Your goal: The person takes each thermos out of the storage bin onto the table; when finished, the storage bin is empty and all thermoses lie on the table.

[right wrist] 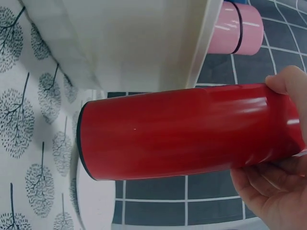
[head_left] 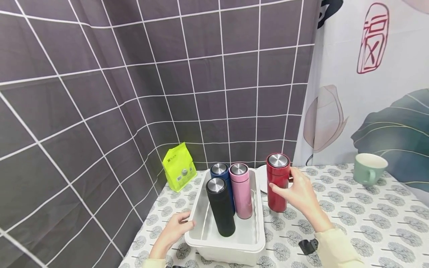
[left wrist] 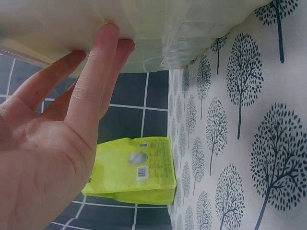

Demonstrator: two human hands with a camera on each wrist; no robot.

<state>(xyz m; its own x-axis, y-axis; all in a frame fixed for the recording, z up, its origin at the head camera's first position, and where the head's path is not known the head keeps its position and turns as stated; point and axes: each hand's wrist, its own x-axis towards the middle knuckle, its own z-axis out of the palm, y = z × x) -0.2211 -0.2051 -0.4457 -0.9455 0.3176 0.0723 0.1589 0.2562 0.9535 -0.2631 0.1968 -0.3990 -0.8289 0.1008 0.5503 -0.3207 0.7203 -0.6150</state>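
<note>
My right hand [head_left: 299,190] grips a red thermos bottle [head_left: 277,195] with a silver lid, fingers and thumb around its upper body. The bottle stands upright to the right of a white plastic bin [head_left: 228,243], its base close to the table in the right wrist view. Inside the bin are a black thermos [head_left: 222,212], a pink thermos [head_left: 242,193] and a dark blue thermos [head_left: 219,169], partly hidden behind the black one. My left hand [head_left: 174,227] is at the bin's left rim; in the left wrist view its nearly straight fingers [left wrist: 91,81] touch the outer wall.
A bright green bag [head_left: 180,167] stands at the back left by the dark gridded curtain [head_left: 134,93]. A white round object [head_left: 262,178] shows partly behind the red bottle. A light green mug [head_left: 368,169] sits at the right on the tree-patterned tablecloth [head_left: 348,212].
</note>
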